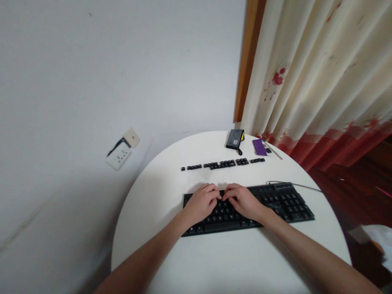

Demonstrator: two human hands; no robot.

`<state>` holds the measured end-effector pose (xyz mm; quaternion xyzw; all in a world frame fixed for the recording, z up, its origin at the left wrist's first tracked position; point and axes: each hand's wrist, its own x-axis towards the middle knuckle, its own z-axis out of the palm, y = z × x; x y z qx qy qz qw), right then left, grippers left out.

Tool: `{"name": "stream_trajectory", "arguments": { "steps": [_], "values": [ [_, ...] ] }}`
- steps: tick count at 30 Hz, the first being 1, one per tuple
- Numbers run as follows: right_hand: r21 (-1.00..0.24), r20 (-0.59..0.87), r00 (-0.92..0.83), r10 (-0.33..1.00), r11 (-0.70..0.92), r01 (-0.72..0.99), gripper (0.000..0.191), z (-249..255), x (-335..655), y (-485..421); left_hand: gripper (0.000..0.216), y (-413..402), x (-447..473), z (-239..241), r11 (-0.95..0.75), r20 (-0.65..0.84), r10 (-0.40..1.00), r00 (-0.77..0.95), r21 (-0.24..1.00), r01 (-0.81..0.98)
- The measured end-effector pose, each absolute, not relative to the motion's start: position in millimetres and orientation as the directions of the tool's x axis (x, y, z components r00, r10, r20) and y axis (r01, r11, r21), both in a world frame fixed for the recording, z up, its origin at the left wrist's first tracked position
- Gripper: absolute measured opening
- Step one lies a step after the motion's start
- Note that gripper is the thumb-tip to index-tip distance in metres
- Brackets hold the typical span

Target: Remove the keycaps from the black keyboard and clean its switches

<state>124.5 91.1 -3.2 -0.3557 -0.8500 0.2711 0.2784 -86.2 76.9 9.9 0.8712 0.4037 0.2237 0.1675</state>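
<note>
A black keyboard (228, 224) lies on the round white table (196, 261), slightly slanted. Over its upper rows, left of the middle, my left hand (204, 201) rests with bent fingers drawn together. My right hand (241, 200) faces it from the other side, thumb and fingers closed, its fingertips close to those of the left. Whatever sits between the fingertips is too small or hidden to make out. Behind the keyboard, loose black keycaps (226, 164) stand in a broken line, sorted into groups. Some keys under my hands are hidden.
At the back edge lie a dark grey pouch (234, 139) with a strap, a purple packet (259, 147) and a thin pale stick (274, 150). The keyboard cable (303, 186) runs off right. A wall socket (119, 156) is left; a curtain (300, 81) hangs behind.
</note>
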Motion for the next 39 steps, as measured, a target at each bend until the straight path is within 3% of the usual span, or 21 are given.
{"name": "stream_trajectory", "arguments": {
  "steps": [5,11,15,20,27,32,39],
  "values": [
    [-0.649,0.327,-0.537,0.777,0.598,0.47,0.032,-4,122,89,0.024,75,-84,9,-0.587,0.26,0.803,0.536,0.502,0.635],
    [-0.605,0.403,-0.321,0.857,0.512,0.61,0.025,-5,122,89,0.027,96,-89,10,-0.499,0.344,0.866,0.363,0.546,0.673],
    [-0.608,0.368,-0.309,0.877,0.478,0.634,0.025,-7,123,92,0.033,128,-89,11,-0.469,0.397,0.864,0.309,0.413,0.781],
    [-0.617,0.346,-0.314,0.884,0.466,0.634,0.025,-7,122,93,0.037,154,-78,5,-0.403,0.342,0.882,0.324,0.193,0.894],
    [-0.615,0.351,-0.323,0.879,0.476,0.629,0.025,-7,122,94,0.035,153,-70,0,-0.381,0.295,0.894,0.338,0.1,0.919],
    [-0.625,0.353,-0.316,0.88,0.474,0.62,0.024,-10,122,94,0.034,138,-73,3,-0.425,0.282,0.881,0.38,0.119,0.897],
    [-0.653,0.345,-0.3,0.889,0.457,0.604,0.026,-9,122,95,0.032,110,-70,3,-0.523,0.248,0.848,0.469,0.243,0.817]
  ]
}}
